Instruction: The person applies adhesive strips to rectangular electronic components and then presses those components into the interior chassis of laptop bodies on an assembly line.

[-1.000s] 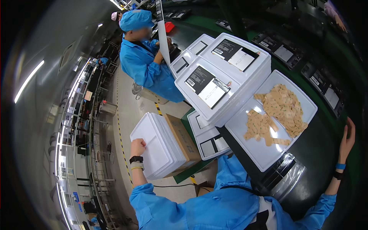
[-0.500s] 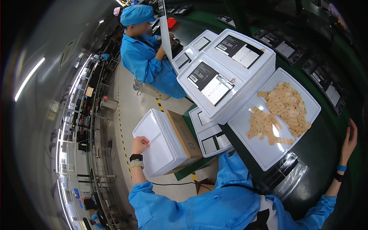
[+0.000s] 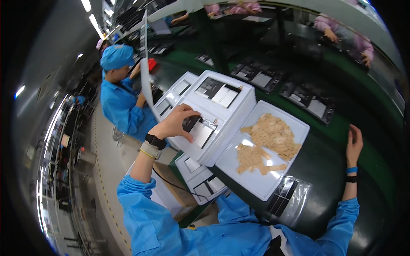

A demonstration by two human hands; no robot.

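My left hand (image 3: 176,123) is over a flat black-and-silver battery pack (image 3: 202,134) in the top white tray (image 3: 188,150) of a stack. Thumb and fingers are spread across the pack, which lies flat; whether they touch it I cannot tell. A second battery pack (image 3: 218,91) sits in the tray's far half. Far to the right, my right hand (image 3: 354,144) rests at the green strip of the bench, fingers loosely extended and nothing in them. Between my hands, a white tray (image 3: 261,187) holds a heap of tan strips (image 3: 273,135).
Black device casings (image 3: 314,102) lie along the green line. A clear plastic bag (image 3: 294,200) with dark pieces is near my body. A lower tray (image 3: 186,167) and a carton (image 3: 188,207) stand left. A co-worker in blue (image 3: 121,100) works at far left, behind a panel (image 3: 146,79).
My left hand has left the stack of white trays at lower left and moved up over the battery pack. The view has swung right, and pink-sleeved workers across the line now show.
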